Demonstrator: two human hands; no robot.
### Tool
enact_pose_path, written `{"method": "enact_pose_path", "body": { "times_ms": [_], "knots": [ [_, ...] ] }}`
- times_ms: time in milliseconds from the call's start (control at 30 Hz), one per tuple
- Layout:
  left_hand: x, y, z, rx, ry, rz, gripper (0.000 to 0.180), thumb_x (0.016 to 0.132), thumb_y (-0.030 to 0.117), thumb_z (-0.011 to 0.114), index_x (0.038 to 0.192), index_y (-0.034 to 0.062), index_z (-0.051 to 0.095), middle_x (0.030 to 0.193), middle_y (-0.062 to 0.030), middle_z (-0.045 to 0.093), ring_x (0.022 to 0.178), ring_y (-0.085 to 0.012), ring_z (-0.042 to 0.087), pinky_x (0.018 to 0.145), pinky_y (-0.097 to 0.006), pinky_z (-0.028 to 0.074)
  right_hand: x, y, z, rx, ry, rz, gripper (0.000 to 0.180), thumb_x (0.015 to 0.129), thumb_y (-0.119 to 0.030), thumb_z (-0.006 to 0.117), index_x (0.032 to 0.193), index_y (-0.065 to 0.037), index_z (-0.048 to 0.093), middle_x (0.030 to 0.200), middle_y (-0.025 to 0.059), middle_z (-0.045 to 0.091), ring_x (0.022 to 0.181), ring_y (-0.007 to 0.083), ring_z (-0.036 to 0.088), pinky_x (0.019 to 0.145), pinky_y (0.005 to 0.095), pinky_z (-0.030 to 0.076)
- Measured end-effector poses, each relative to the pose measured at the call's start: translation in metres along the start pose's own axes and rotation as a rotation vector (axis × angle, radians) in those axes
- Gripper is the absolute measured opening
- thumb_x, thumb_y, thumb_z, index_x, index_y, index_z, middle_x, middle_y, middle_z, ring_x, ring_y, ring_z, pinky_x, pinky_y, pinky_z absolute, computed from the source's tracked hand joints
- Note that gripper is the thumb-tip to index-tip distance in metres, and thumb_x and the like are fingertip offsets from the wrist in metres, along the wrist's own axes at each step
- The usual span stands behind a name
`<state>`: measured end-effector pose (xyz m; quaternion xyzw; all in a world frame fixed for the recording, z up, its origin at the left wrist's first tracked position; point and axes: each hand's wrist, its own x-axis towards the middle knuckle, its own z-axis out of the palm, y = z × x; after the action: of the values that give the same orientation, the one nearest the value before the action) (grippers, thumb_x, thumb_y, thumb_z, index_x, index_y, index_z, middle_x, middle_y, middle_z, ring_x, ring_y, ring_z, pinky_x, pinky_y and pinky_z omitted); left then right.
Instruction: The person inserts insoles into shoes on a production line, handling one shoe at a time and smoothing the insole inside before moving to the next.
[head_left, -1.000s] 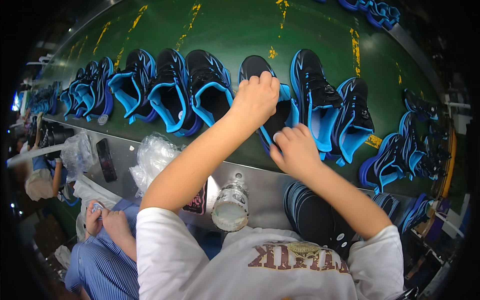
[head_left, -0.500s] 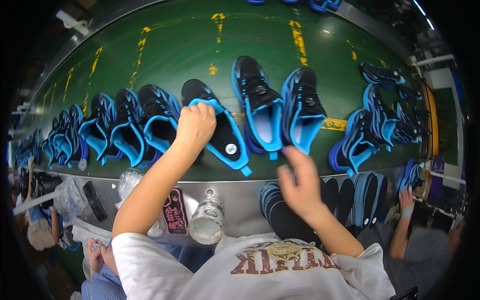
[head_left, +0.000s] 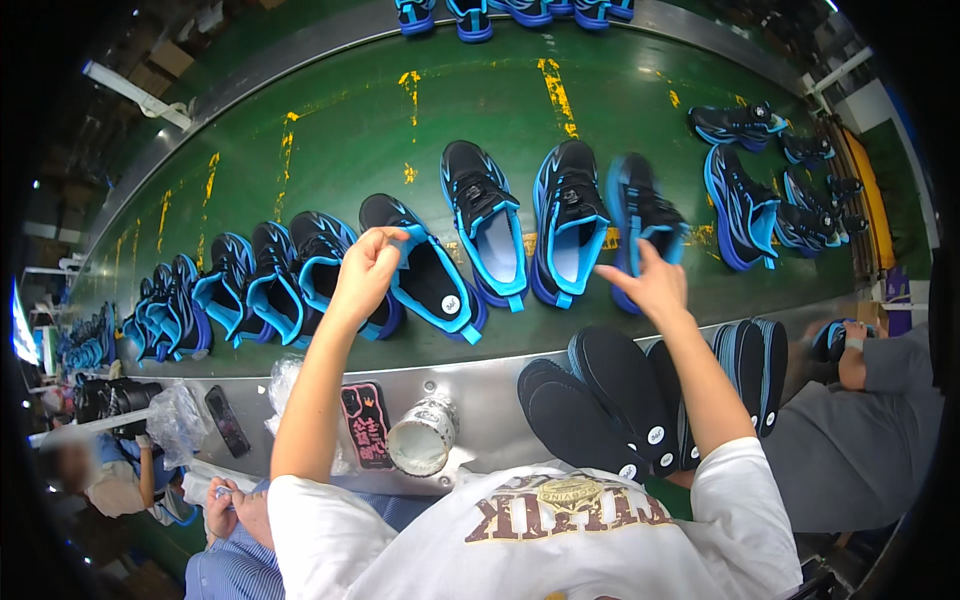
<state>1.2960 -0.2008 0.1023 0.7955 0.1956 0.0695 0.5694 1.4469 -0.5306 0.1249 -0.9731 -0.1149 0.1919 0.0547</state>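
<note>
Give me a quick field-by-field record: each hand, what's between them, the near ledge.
left hand: at the tongue of a black-and-blue sneaker; grip unclear
right hand: at a motion-blurred sneaker; contact unclear
between hands: two sneakers, pale insides
near ledge: black insoles, whitish jar, pink-and-black phone case

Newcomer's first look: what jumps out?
A long row of black sneakers with bright blue linings stretches across the yellow-marked green work surface. Mid-row, the left hand is at the opening of a sneaker with a round white sticker inside, the right hand at a motion-blurred sneaker. Flat black insoles overlap the metal ledge, right of centre.
</note>
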Motion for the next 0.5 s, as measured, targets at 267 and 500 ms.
{"method": "enact_pose_path", "body": {
  "times_ms": [267, 500],
  "knots": [
    [-0.001, 0.052, 0.032, -0.223, 0.051, -0.143, 0.034, 0.083, 0.015, 0.052, 0.056, 0.0086, 0.033, 0.054, 0.0043, 0.035, 0.050, -0.0027, 0.026, 0.043, -0.022, 0.023, 0.060, -0.009, 0.031, -0.033, 0.082, -0.164, 0.028, 0.075, -0.024, 0.054, 0.084, 0.003, 0.054, 0.083, 0.0223, 0.061, 0.080, 0.0362, 0.059, 0.073, 0.0437, 0.046],
    [0.026, 0.037, 0.091, 0.772, 0.111, 0.325, 0.051, 0.077, 0.028, 0.061, 0.111, -0.0004, 0.037, 0.072, -0.0180, 0.054, 0.065, -0.0349, 0.056, 0.054, -0.040, 0.044, 0.104, 0.085, -0.023, 0.236, 0.455, -0.359, 0.022, 0.081, -0.020, 0.048, 0.089, -0.001, 0.056, 0.089, 0.0171, 0.059, 0.085, 0.0364, 0.055, 0.074, 0.0426, 0.043]
  ]
}}
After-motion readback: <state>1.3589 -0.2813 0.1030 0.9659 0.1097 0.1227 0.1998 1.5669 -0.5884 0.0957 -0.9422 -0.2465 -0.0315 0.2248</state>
